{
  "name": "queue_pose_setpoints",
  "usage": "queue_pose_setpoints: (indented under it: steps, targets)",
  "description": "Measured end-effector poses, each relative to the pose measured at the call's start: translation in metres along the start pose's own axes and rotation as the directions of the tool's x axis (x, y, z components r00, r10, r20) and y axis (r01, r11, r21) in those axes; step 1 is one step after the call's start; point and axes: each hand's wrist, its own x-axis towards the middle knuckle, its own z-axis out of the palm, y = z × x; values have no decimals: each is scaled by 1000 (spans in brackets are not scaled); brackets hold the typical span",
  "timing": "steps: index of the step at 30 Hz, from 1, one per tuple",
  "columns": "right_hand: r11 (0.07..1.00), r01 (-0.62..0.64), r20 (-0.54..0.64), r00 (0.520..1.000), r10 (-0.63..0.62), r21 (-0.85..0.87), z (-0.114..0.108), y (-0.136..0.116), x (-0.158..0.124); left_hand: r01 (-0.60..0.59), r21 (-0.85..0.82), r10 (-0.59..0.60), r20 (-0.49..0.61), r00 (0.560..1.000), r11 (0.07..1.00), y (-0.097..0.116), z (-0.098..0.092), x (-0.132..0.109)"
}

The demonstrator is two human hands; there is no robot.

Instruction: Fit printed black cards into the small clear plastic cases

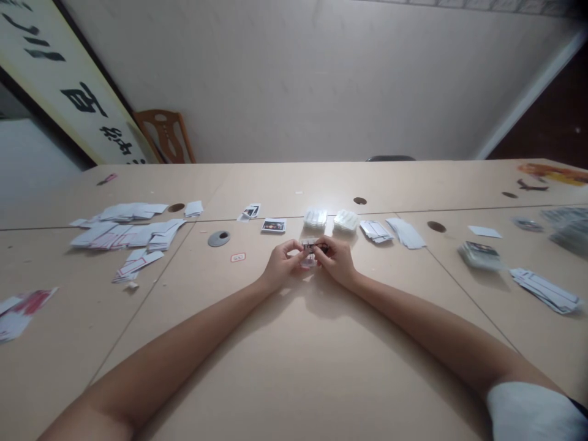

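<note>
My left hand point(281, 264) pinches a small clear plastic sleeve point(309, 260) at its left side, over the middle of the table. At the sleeve's top right, my right hand point(337, 260) is closed on a dark picture card point(321, 247). The fingers partly cover both, so how far the card sits inside the sleeve cannot be made out. Just beyond the hands stand two stacks of clear sleeves, a left one point(315, 218) and a right one point(345, 221). A pile of picture cards point(274, 226) lies to the left, with a few loose photo cards point(250, 211) behind it.
White paper slips point(114, 236) spread across the left. Folded white slips point(376, 231) and plain white papers point(406, 233) lie right of the sleeves. Farther right are a sleeved card stack point(480, 255) and more slips point(545, 290). A grey cable-hole cover point(219, 238) and a red-bordered label point(237, 258) sit left.
</note>
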Motion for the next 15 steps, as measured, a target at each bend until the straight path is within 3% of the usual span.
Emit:
queue_pose_setpoints:
  steps: [8,15]
  targets:
    - [996,-82,-92,992,86,45,3,0,0,-31,58,32,-28,999,998,-4,-1,1]
    - [932,-201,-142,957,253,302,-8,13,11,-5,67,8,-54,999,998,-6,-4,3]
